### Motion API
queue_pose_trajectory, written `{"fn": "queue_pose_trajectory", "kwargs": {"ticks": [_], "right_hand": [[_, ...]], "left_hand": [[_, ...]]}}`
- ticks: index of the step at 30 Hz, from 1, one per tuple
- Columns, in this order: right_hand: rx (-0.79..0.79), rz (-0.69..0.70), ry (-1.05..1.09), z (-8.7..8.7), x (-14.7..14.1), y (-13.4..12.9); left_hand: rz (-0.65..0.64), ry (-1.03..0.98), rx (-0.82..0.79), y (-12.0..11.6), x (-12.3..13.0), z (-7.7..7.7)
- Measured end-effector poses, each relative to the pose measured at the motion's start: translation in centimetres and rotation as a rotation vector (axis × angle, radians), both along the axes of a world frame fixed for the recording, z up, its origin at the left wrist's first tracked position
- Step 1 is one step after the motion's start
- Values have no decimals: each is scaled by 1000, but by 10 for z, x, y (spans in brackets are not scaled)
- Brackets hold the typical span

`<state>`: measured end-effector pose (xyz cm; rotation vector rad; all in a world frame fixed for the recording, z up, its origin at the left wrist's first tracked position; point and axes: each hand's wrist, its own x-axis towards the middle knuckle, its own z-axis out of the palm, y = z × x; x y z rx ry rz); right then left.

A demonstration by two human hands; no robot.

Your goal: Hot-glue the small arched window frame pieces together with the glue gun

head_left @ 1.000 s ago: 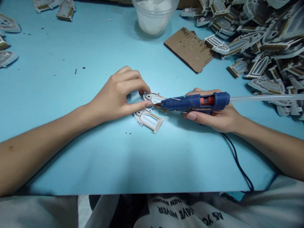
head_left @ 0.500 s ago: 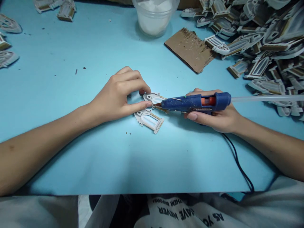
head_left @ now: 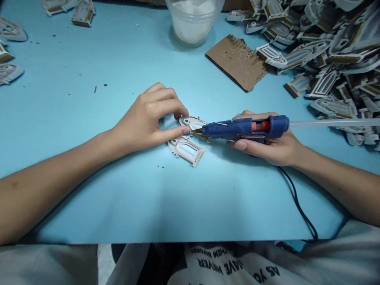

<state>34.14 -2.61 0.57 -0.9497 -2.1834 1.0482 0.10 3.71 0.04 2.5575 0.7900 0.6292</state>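
Gripping the glue gun [head_left: 228,130], the right hand [head_left: 276,150] aims its nozzle left at the far frame [head_left: 190,121]; whether the tip touches is hard to tell. The left hand [head_left: 152,113] pinches that frame between thumb and fingers. The near frame [head_left: 187,150] lies just beside it on the table [head_left: 190,206]. Farther off stands a tub [head_left: 192,27], with cardboard [head_left: 234,63] and a pile [head_left: 326,63] of frames to the right.

Glue gun [head_left: 237,128] and right hand [head_left: 274,149] a hair further right than a second ago; barely detectable.
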Motion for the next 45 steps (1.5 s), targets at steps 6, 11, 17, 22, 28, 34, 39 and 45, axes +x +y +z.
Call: {"fn": "queue_pose_trajectory", "kwargs": {"ticks": [6, 11, 17, 22, 28, 34, 39, 45], "right_hand": [[15, -18, 21, -1, 2, 0], [-15, -24, 4, 0, 3, -1], [-38, -24, -15, 5, 0, 1], [-61, -48, -9, 5, 2, 1], [-54, -40, -10, 3, 3, 0], [-78, -75, -8, 0, 3, -2], [-101, -48, 19, 1, 5, -1], [-75, -50, 12, -1, 7, -1]], "left_hand": [[-15, -35, 104, -2, 0, -2], [-10, -32, 90, -3, 1, 0], [56, 19, -9, -7, 3, 4], [67, 28, -32, -8, 4, 6], [65, 15, -48, -7, 4, 5], [69, 22, -52, -7, 4, 5], [68, 20, -58, -7, 4, 5], [69, 30, -37, -8, 3, 6]]}}
